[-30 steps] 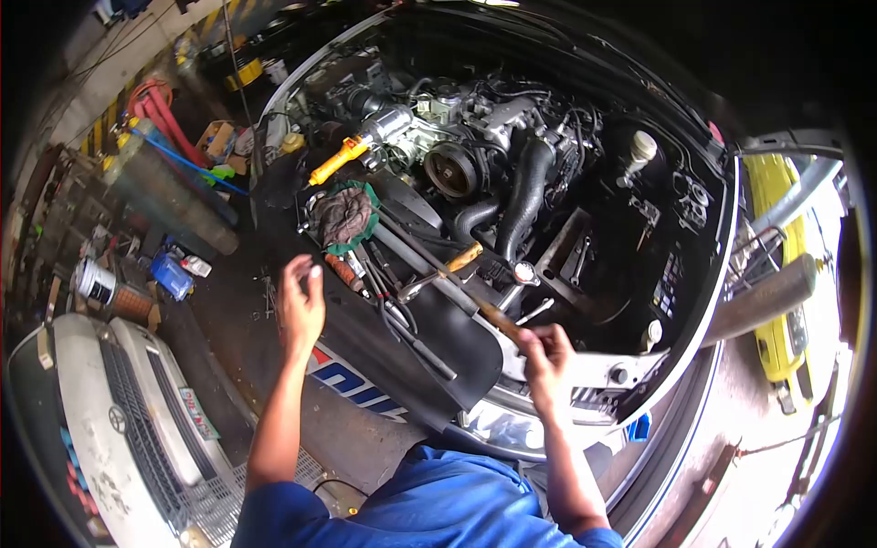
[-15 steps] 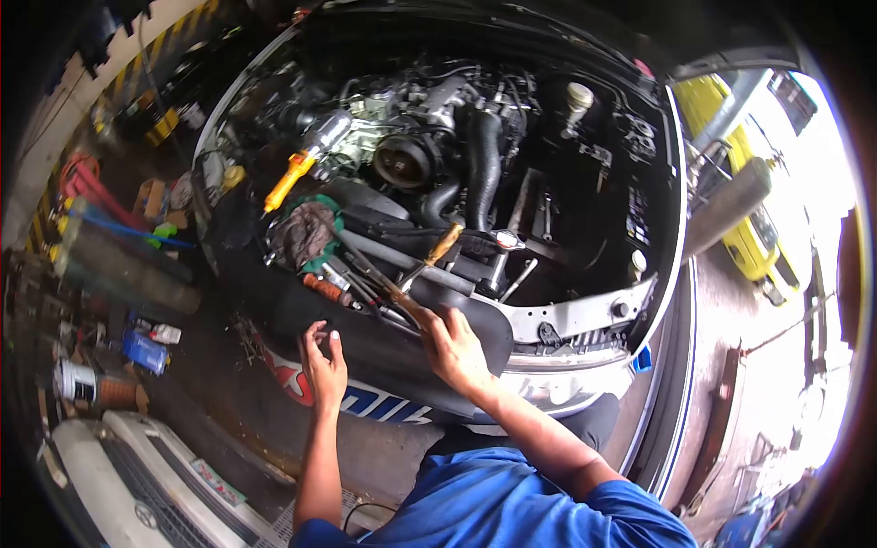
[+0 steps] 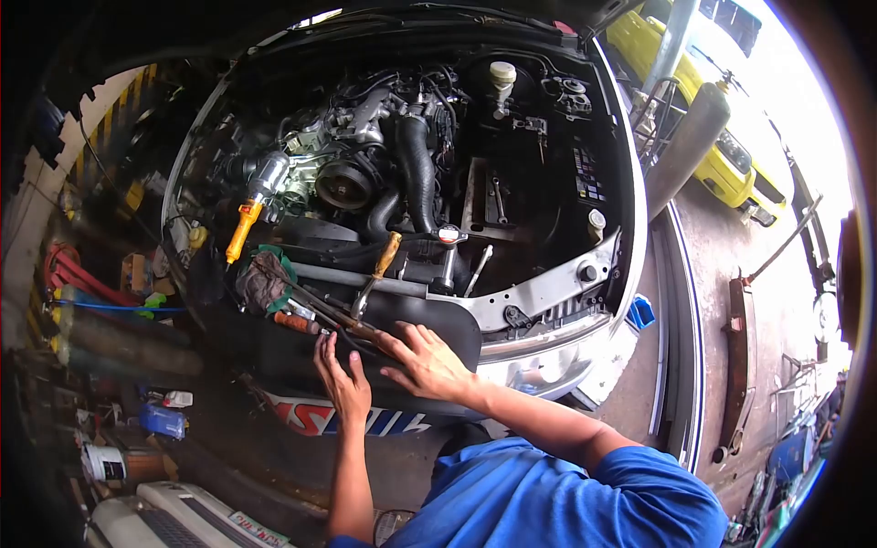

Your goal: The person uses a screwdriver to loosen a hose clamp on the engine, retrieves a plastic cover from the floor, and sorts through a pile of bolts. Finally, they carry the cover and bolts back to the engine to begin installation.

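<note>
My left hand (image 3: 347, 384) is open, thumb apart, its fingertips at the near edge of a pile of hand tools on a black cover (image 3: 448, 320) over the car's front. My right hand (image 3: 429, 367) lies open beside it, fingers stretched over the pile, index finger by the end of a brown handle (image 3: 352, 324). Whether that finger presses on it is hard to see. Also in the pile are an orange-brown handle (image 3: 294, 322) and a tool with a yellowish wooden handle (image 3: 388, 254), pointing up toward the engine. A grey and green rag (image 3: 265, 285) lies at the pile's left end.
An orange-handled work lamp (image 3: 245, 228) shines on the engine pulley (image 3: 343, 184). Farther right are a radiator cap (image 3: 448, 235) and a wrench (image 3: 500, 203) in the bay. A gas cylinder (image 3: 690, 146) leans outside, near a yellow car (image 3: 731, 173).
My right hand has let go of the brown handle, which now lies lower on the pile, and its fingers have spread. My left hand has come closer to the tools. The view has shifted right.
</note>
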`<action>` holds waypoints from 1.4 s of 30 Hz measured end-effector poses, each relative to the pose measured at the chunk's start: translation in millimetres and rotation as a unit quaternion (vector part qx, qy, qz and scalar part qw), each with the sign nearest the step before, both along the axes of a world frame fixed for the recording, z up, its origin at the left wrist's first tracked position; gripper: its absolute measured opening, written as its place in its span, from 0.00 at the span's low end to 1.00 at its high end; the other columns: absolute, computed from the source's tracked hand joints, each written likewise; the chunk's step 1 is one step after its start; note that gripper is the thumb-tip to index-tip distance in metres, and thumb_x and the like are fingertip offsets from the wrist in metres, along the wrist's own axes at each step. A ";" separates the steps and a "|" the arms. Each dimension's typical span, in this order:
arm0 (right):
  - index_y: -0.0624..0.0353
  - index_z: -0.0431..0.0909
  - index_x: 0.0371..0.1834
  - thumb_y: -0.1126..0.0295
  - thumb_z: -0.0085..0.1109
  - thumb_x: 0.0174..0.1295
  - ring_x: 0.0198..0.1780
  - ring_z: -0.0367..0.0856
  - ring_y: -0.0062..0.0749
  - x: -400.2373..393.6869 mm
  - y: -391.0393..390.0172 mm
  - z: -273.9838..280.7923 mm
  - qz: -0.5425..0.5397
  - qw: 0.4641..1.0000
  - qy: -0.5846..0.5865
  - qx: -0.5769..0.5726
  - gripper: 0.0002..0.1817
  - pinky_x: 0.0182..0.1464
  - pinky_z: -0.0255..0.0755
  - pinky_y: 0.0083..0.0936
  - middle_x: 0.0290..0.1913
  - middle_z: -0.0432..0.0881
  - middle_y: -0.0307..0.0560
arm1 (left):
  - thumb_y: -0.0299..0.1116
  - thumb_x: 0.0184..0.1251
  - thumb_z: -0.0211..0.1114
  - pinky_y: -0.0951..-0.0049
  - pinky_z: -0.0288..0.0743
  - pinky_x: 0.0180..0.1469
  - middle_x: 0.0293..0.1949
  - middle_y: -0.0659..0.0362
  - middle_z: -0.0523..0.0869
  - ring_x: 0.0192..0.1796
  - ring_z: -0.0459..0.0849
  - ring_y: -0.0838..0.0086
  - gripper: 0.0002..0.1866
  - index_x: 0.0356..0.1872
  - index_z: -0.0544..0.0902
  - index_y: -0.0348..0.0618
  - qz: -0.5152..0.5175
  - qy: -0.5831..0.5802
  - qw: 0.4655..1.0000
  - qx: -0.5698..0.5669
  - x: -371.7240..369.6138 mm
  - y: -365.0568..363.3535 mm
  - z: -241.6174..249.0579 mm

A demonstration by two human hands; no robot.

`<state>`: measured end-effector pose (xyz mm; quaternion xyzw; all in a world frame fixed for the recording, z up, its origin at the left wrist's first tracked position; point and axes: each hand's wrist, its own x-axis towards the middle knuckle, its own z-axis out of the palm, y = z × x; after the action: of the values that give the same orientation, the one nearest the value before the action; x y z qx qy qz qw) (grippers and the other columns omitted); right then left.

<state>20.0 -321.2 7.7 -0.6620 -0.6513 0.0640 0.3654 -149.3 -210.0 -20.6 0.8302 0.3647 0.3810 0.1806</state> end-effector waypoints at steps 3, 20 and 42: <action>0.57 0.68 0.75 0.55 0.63 0.71 0.58 0.75 0.59 14.6 -30.7 -3.1 -0.036 0.999 -0.021 0.013 0.33 0.62 0.72 0.47 0.64 0.72 0.68 | 0.36 0.83 0.53 0.48 0.61 0.74 0.70 0.39 0.70 0.74 0.68 0.45 0.23 0.71 0.69 0.35 0.012 0.004 1.000 0.001 4.6 -0.1 -3.2; 0.63 0.78 0.61 0.66 0.55 0.76 0.55 0.82 0.52 131.8 -384.1 -106.5 -0.418 0.857 0.301 -0.007 0.16 0.57 0.76 0.41 0.56 0.80 0.60 | 0.36 0.81 0.57 0.48 0.58 0.76 0.73 0.39 0.67 0.76 0.65 0.45 0.26 0.73 0.67 0.35 -0.036 0.002 0.997 0.074 98.9 -184.2 8.6; 0.64 0.87 0.51 0.55 0.60 0.70 0.55 0.87 0.56 121.8 -739.6 -257.9 -0.562 0.663 0.360 -0.338 0.21 0.59 0.77 0.42 0.49 0.88 0.64 | 0.46 0.79 0.59 0.47 0.63 0.74 0.71 0.40 0.71 0.73 0.71 0.46 0.30 0.74 0.68 0.42 -0.207 0.099 0.965 0.130 385.7 -272.4 9.6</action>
<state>141.8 -1060.9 -250.2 -0.9055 0.0931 0.2960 0.2893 236.3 -482.4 -10.9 0.9375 0.1482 0.2956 0.1087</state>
